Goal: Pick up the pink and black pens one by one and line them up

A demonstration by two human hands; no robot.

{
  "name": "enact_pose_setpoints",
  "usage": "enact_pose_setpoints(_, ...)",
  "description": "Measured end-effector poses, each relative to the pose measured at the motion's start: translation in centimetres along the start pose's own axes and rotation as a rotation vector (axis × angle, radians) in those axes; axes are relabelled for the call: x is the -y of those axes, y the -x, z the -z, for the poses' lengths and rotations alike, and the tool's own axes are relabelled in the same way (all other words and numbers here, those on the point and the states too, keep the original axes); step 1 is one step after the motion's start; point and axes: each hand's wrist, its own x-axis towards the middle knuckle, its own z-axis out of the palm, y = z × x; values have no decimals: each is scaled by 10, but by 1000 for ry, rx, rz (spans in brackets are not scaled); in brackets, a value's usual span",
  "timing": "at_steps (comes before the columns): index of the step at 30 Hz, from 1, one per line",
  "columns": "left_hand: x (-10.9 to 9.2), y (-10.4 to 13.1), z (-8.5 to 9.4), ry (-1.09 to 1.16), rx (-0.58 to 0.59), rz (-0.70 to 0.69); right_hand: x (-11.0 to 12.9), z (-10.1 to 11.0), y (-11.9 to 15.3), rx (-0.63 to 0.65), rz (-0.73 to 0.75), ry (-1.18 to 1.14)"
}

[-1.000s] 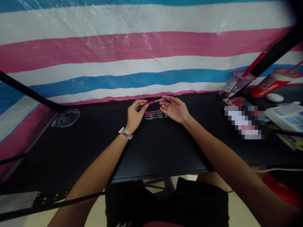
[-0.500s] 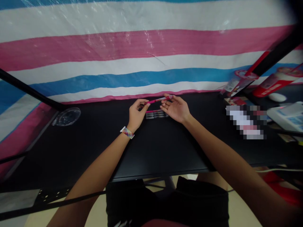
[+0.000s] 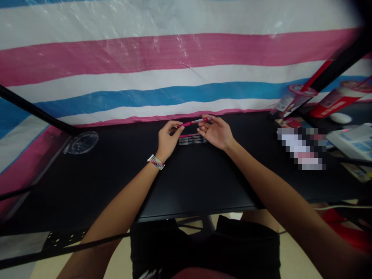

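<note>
A pink pen (image 3: 192, 123) is held slightly tilted above the black desk (image 3: 200, 182), its right end a bit higher. My left hand (image 3: 167, 140) pinches its left end between thumb and fingers; a multicoloured band circles that wrist. At the other end, the thumb and fingertips of my right hand (image 3: 218, 133) close on the pen, palm turned up and the other fingers loosely curled. Just below the held pen, several pens (image 3: 192, 141) lie side by side on the desk, a pink one at the back and dark, clear-barrelled ones in front.
A clear plastic lid (image 3: 83, 143) lies at the left. At the right stand a drink cup (image 3: 295, 101) with a red straw and a red-and-white cup (image 3: 334, 101), near a white mouse (image 3: 340, 118) and a white device (image 3: 353, 141). A striped sheet (image 3: 174, 54) hangs behind.
Both hands and the held pen stay almost where they were. The view has shifted very slightly.
</note>
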Motion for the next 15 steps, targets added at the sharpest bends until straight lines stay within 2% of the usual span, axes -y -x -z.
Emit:
enact_pose_setpoints(7,2,0,0,8,-3,8,2,-1,1,-18,11,130)
enact_pose_setpoints(15,2,0,0,7,1,5,1,0,-1,-16,11,119)
